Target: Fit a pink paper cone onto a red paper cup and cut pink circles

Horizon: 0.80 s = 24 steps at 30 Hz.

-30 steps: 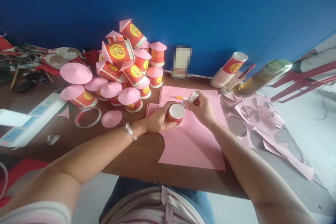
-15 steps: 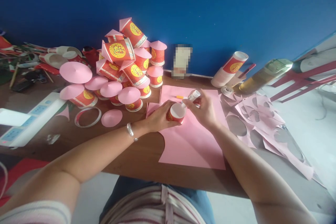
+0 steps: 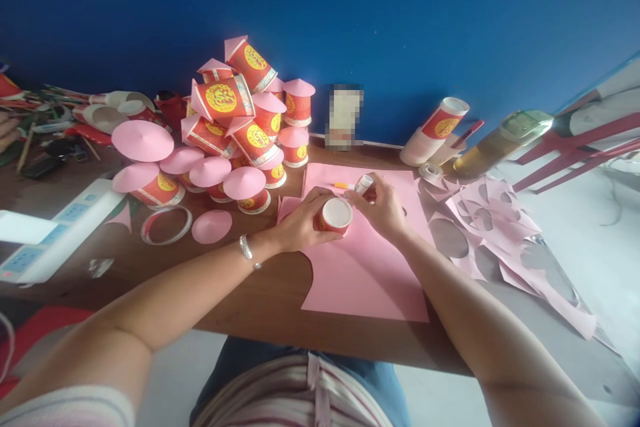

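Cup (image 3: 337,213) is gripped in the left hand (image 3: 305,223) at frame centre; just beside it, a tube (image 3: 364,183) is pinched by the right hand (image 3: 384,207). Paper (image 3: 365,287) is spread below them, and cone-topped cups (image 3: 221,99) are piled in the upper left.

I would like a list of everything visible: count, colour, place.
Cup: one, red-white, centre
Tube: one, white, beside cup
Paper: at least one, pink, centre
Pen: one, orange-white, on paper
Capped cups: over a dozen, red-pink, left
Disc: one, pink, left
Rings: two, whitish, left and right
Scraps: several, pink, mostly right
Cup stack: one, red-white, back right
Bottle: one, golden, right
Power strip: one, white-blue, left
Clutter: many, mixed, far left
Stools: count unclear, red, far right
Table: one, brown, below
Wall: one, blue, behind
Blurred object: one, pale, against wall
Bracelet: one, silver, left wrist
Left grip: one, bare, around cup
Right grip: one, bare, holding tube
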Motion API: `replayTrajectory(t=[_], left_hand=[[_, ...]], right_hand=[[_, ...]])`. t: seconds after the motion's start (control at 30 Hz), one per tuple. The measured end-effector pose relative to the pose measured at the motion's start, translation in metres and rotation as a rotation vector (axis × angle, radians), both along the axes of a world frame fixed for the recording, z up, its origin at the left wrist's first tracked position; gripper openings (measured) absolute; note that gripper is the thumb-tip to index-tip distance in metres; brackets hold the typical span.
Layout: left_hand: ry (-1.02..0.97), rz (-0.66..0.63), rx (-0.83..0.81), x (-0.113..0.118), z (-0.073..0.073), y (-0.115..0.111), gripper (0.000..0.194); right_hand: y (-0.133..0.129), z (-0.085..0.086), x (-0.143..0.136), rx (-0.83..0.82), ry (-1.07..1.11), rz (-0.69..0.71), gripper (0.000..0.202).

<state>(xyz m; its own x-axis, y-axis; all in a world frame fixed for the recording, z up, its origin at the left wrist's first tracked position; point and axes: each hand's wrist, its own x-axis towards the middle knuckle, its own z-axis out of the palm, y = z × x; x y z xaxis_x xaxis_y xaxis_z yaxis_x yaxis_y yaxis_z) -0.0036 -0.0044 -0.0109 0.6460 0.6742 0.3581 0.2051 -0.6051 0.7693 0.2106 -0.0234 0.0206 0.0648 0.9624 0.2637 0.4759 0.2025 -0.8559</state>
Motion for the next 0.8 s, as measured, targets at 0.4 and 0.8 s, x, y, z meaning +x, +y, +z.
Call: replayTrajectory(t=[0.4,0.8], left_hand=[[-0.228,-0.003,0.277,-0.003,0.004,-0.007,0.067],[-0.138,-0.146,0.056,-0.003,0.004,-0.007,0.073]], right_hand=[[0.008,-0.018,0.008,-0.207,0.616,0.063,0.047],[0.009,-0.019,0.005,-0.206,0.725,0.094,0.048]])
